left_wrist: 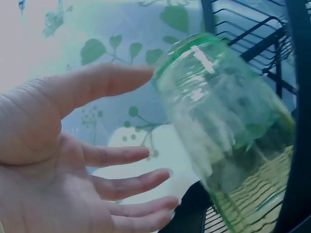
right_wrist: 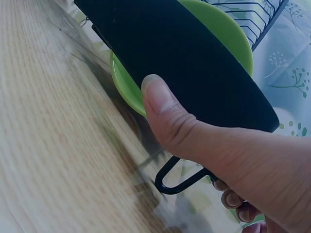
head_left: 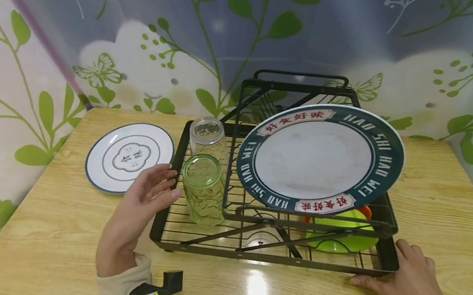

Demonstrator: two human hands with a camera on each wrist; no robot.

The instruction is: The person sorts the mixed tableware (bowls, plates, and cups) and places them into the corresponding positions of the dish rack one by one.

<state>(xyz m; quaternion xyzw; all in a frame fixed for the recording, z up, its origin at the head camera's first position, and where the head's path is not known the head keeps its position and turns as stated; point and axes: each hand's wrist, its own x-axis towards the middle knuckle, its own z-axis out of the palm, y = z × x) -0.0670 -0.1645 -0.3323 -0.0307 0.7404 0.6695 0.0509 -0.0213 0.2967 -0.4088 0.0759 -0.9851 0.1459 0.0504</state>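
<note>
A black two-tier dish rack [head_left: 275, 260] stands on the table. My right hand [head_left: 414, 283] grips its right end; in the right wrist view the thumb [right_wrist: 163, 104] lies along the black end wall, with the other fingers curled below. My left hand [head_left: 142, 205] is beside the rack's left end, fingers spread and slightly bent. Its thumb tip is close to an upside-down green glass [head_left: 205, 193]; whether they touch I cannot tell. Behind that glass stands a clear glass [head_left: 208, 136], also upside down. A large green-rimmed plate [head_left: 316, 163] leans on the upper tier.
Left of the rack a white plate with a blue rim [head_left: 100, 163] lies on the wooden table [head_left: 50, 242]. Under the upper tier sit a lime-green bowl [head_left: 341, 240] and something orange [head_left: 365, 212]. A leaf-patterned wall covering [head_left: 184, 69] rises behind the table.
</note>
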